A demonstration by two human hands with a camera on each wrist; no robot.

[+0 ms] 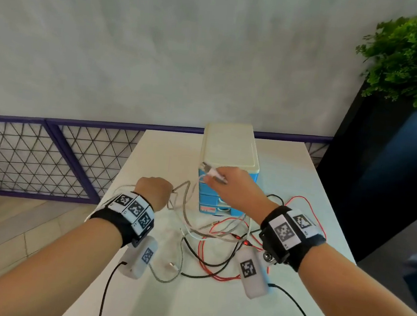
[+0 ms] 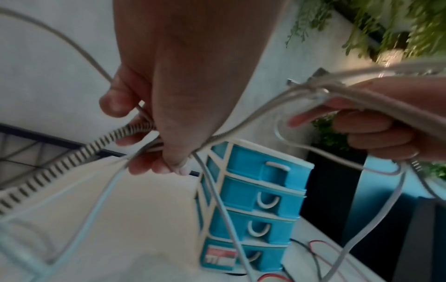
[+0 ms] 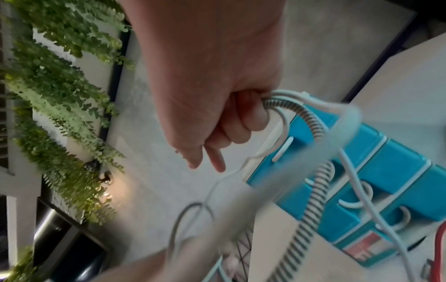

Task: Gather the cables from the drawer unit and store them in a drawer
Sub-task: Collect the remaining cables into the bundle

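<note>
Cables [image 1: 210, 234] lie tangled on the white tabletop [image 1: 157, 153] in front of the blue drawer unit [image 1: 226, 185], and I have two of the pale ones lifted between my hands. My left hand [image 1: 154, 190] is curled into a fist round a striped braided cable [image 2: 60, 164] and thin white leads, its grip clamped on them just left of the unit. My right hand [image 1: 230, 185] is raised in front of the top drawer [image 2: 263, 171], fingers [image 3: 243, 122] curled round the same braided cable and a white one, with metal plug ends [image 1: 207, 169] sticking out past the knuckles.

Both wrists are turned palm down, forearms reaching forward from the near edge of the tabletop, the right hand higher and further out than the left. The cable span hangs slack between them and trails down to the heap.

I judge this to be the gathering step, barely half done: the red cable [image 1: 216, 273] and black cable [image 1: 205, 260] lie loose on the tabletop near my right wrist, and all four drawers look closed in the left wrist view. The next move, as I see it, calls for coiling the lifted leads into one hand, so that the other is free to collect the rest and pull a drawer open by its white handle [image 2: 277, 166].
</note>
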